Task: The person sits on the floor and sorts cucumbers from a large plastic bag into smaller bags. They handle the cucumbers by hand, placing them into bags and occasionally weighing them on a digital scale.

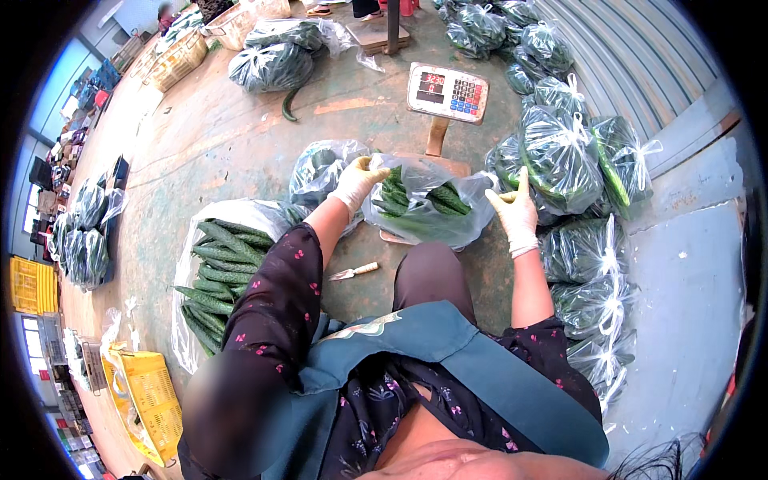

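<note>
A clear plastic bag [420,225] with dark green cucumbers [449,199] inside sits on the platform of a digital scale [449,93]. Its mouth is spread wide, facing up. My left hand [359,180], in a pale glove, pinches the bag's left rim. On the opposite side, my gloved right hand [515,210] has its thumb and forefinger apart, the thumb close to the bag's right edge; contact there is unclear. A large open plastic bag of cucumbers [225,270] lies left of my left arm. Between that bag and my knee, a small knife [354,272] rests on the floor.
Tied bags of cucumbers [564,162] are piled along the right wall. Another filled bag [327,168] stands behind my left hand. Farther off are a large bag [270,66], a loose cucumber [290,105] and a basket [177,60]. A yellow crate [147,399] stands at lower left.
</note>
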The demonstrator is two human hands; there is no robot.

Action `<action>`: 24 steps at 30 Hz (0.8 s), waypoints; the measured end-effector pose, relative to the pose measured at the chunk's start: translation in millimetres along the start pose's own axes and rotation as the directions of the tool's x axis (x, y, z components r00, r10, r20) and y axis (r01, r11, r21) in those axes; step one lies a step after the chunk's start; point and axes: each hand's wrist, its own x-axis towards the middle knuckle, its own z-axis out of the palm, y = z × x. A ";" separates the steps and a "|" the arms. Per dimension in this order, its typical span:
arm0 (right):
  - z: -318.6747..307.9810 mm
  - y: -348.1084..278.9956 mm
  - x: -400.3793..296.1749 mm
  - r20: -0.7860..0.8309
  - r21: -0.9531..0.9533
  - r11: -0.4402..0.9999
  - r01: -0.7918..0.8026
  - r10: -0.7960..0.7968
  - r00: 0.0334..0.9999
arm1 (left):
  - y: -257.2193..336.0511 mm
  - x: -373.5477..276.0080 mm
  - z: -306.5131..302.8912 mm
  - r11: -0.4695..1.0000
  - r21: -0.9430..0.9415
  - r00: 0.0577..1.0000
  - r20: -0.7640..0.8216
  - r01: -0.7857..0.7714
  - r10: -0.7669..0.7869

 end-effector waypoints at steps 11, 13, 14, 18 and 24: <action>50.4 -33.5 -6.2 0.165 -0.056 0.998 -0.014 0.024 0.986 | -13.7 -16.3 5.0 0.980 0.169 0.990 -0.112 0.102 -0.084; 94.2 60.2 65.5 -0.054 0.398 0.917 0.038 -0.018 0.998 | 16.2 -5.1 24.1 0.978 -0.075 0.977 0.103 0.194 -0.186; 96.2 36.2 70.7 0.094 0.697 0.714 -0.070 0.006 0.996 | 8.7 -8.7 11.3 0.981 -0.095 0.984 0.077 0.167 -0.160; 2.9 -111.0 69.0 0.223 0.860 0.495 -0.125 -0.144 0.964 | 23.0 -9.2 -89.3 0.865 -0.471 0.965 -0.097 0.172 -0.245; -131.5 -232.8 -2.4 -0.017 0.954 0.240 0.179 -0.552 0.834 | 189.4 -149.0 -171.6 0.760 -0.575 0.950 -0.240 -0.304 0.198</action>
